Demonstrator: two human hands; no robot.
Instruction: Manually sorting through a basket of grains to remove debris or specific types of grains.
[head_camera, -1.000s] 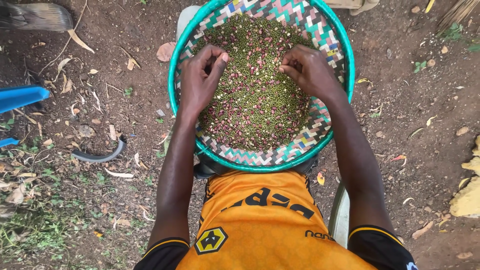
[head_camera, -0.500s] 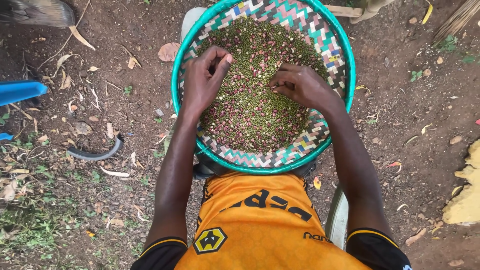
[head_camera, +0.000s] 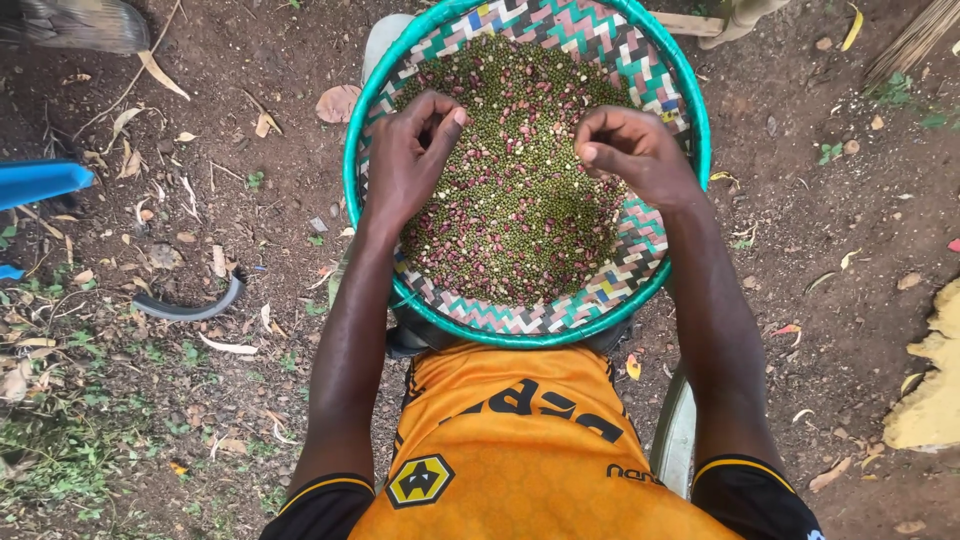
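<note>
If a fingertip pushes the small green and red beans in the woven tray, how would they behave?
The beans look small, round and loose, so they would probably roll and scatter. The shallow woven tray likely keeps them in with its raised teal rim. Left hand and right hand rest among them.

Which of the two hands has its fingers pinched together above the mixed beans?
The right hand: its fingertips are drawn together in a pinch, while the left hand has curled, looser fingers over the beans in the woven tray.

The person wears a bright orange short-sleeved shirt (head_camera: 520, 450) with black sleeve cuffs edged in a thin orange stripe. Black lettering runs across its front, and a black-and-gold hexagonal badge sits on the chest. Both forearms are bare
</note>
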